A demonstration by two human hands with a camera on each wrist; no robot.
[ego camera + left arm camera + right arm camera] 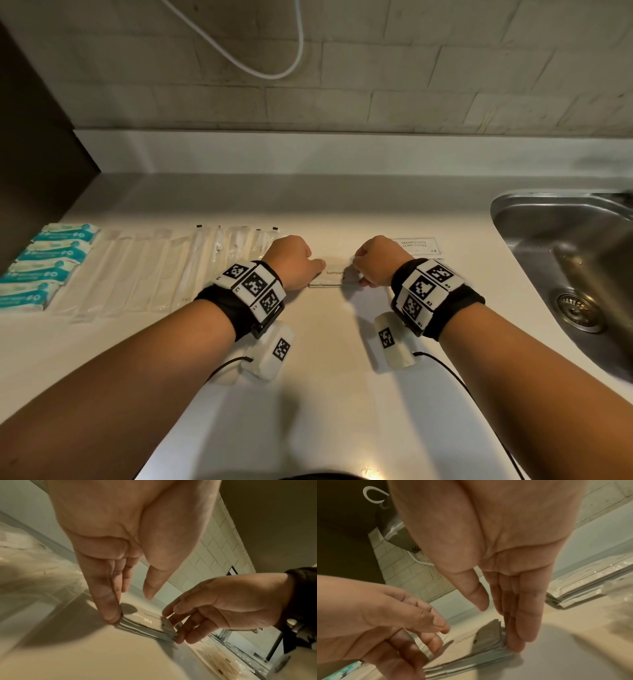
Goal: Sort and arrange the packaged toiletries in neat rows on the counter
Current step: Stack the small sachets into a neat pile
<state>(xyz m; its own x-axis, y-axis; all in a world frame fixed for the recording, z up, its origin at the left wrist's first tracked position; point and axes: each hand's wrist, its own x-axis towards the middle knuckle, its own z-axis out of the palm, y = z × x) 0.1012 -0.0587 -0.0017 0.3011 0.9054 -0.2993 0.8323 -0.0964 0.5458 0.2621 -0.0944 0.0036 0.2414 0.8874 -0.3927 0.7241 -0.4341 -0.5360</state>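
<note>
A pale, smooth counter [325, 394] is filling the lower two thirds of the head view, backed by a low upstand and a wall of off-white brick-shaped tiles [342, 85], with a thin white cable [294, 58] looping down at the upper centre. A dark cabinet side [30, 137] is closing off the upper left of the frame, and a brushed steel sink [534, 222] with a round drain is curving in at the right edge. At the left edge four teal-and-white soft packets [44, 263] are lying stacked in a column, and just beside them a row of long, clear, crinkly plastic sleeves [144, 270] is running toward the centre. In the middle of the frame a small stack of flat, silvery-edged sachets [334, 274] printed "Toothpaste" is sitting on the counter, and just to its upper right lies a white sachet stack [419, 245] labelled "Shampoo with conditioner". The left hand [291, 262] is pressing its straight, closed-together fingers [106, 601] against the left end of the toothpaste stack, thumb hanging free above it. The right hand [375, 260] is doing the same at the opposite end, its straight fingers [518, 626] standing edge-on against the sachets, so both hands are flat and ungripped, squaring the stack between them. Black wrist straps carrying white blocks with black square markers [253, 287] are sitting on both forearms.
</note>
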